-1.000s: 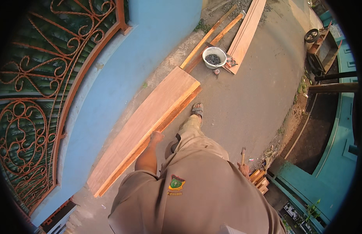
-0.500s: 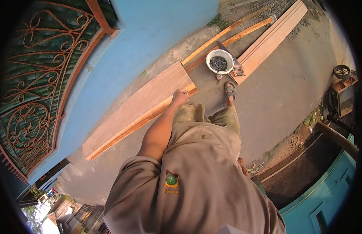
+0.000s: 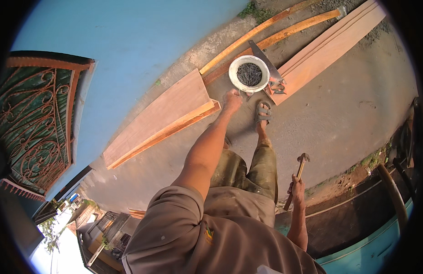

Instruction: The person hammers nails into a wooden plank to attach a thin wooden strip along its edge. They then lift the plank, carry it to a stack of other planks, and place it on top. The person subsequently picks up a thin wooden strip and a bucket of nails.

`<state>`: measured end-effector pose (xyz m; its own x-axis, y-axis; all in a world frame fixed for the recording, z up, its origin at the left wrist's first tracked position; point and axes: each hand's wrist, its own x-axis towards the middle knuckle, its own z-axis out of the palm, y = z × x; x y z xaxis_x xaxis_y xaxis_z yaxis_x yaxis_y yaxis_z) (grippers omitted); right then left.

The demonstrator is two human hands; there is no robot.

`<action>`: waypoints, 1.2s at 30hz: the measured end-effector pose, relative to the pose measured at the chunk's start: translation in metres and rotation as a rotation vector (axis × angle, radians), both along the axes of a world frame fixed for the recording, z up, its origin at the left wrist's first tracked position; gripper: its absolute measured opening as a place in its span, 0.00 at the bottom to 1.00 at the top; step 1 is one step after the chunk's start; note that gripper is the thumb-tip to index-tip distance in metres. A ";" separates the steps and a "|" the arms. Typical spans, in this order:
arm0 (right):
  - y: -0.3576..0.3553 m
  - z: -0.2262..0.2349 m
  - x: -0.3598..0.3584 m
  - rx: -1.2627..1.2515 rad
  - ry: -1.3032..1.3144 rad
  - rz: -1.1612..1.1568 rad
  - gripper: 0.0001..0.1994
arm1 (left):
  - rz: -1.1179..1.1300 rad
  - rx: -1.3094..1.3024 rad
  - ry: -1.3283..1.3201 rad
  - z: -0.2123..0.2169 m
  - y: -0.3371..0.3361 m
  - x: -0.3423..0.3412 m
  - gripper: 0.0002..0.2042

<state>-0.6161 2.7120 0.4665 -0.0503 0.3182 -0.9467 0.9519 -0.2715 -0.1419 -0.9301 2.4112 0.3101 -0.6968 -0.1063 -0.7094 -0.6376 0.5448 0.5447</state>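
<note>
My left hand [image 3: 232, 100] is closed at the near rim of a white bucket [image 3: 233, 78]. A short thin piece that looks like a nail pokes from its fingertips. Dark, thin nails [image 3: 249, 74] fill much of the bucket's bottom. Down by my right side, my right hand [image 3: 297, 189] grips the wooden handle of a claw hammer [image 3: 300, 170], its head pointing up and away from me. Left of my left hand lies a long box-like wooden piece [image 3: 163, 116], made of a broad reddish board with a timber along its edge.
A handsaw [image 3: 267, 60] lies beside the bucket, with orange-handled tools [image 3: 277, 86] near its grip. Beyond are stacked long boards [image 3: 330, 49] and two narrow timbers [image 3: 298, 32]. A blue wall [image 3: 129, 55] with a rusty scrollwork grille [image 3: 36, 123] borders the left. My sandalled foot [image 3: 263, 113] stands near the bucket.
My left hand has moved from the end of the wooden piece over to the bucket. My right hand has come out from beside my body, and the hammer in it now shows.
</note>
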 end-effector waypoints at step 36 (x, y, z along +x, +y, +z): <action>-0.165 -0.257 -0.163 -0.051 0.084 1.392 0.20 | -0.147 -0.115 -0.806 -0.017 -0.172 0.352 0.30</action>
